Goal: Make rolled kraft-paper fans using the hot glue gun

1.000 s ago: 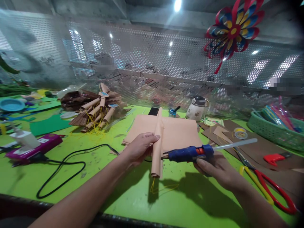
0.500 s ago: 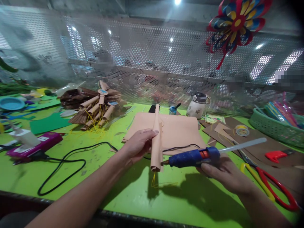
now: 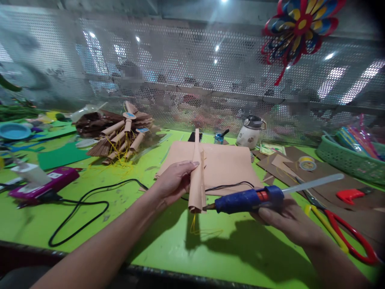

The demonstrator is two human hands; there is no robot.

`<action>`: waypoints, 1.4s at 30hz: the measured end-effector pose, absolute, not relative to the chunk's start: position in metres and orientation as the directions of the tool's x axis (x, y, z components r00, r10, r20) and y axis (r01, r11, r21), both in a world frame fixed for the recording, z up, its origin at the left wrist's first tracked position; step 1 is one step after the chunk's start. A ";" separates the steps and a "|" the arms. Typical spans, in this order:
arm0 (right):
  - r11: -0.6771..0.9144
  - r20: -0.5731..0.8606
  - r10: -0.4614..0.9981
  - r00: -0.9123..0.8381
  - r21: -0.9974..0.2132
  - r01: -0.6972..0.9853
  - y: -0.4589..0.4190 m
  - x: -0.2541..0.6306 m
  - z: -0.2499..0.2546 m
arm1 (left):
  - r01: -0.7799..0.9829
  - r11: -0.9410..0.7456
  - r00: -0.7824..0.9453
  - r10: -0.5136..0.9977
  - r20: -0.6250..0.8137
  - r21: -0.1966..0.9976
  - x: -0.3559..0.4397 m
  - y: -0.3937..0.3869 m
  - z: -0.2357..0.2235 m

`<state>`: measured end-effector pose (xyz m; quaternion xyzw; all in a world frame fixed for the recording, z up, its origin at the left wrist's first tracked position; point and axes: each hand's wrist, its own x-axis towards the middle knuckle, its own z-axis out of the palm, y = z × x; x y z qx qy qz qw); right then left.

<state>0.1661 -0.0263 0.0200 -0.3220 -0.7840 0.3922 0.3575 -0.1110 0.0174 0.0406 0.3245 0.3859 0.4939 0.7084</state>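
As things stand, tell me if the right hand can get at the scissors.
Probably, but the right hand must first free itself of the glue gun; the scissors lie close by, handles uncovered.

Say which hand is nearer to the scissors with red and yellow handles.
Right. The right hand, holding the glue gun, is just left of the scissors; the left hand, gripping the rolled paper, is much farther left, past the glue gun.

Green table [image 3: 168, 251] — perforated screen [image 3: 180, 56]
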 end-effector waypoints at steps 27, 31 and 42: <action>0.472 0.228 0.783 -0.578 -0.824 0.314 -0.022 0.162 0.028 | -0.424 0.254 0.263 0.953 -0.150 0.869 -0.111 0.018 0.037; 0.461 0.221 0.776 -0.590 -0.838 0.292 -0.023 0.164 0.026 | -0.441 0.260 0.258 0.953 -0.157 0.859 -0.112 0.019 0.037; 0.484 0.239 0.757 -0.609 -0.830 0.276 -0.025 0.161 0.032 | -0.454 0.268 0.248 0.954 -0.169 0.849 -0.112 0.019 0.038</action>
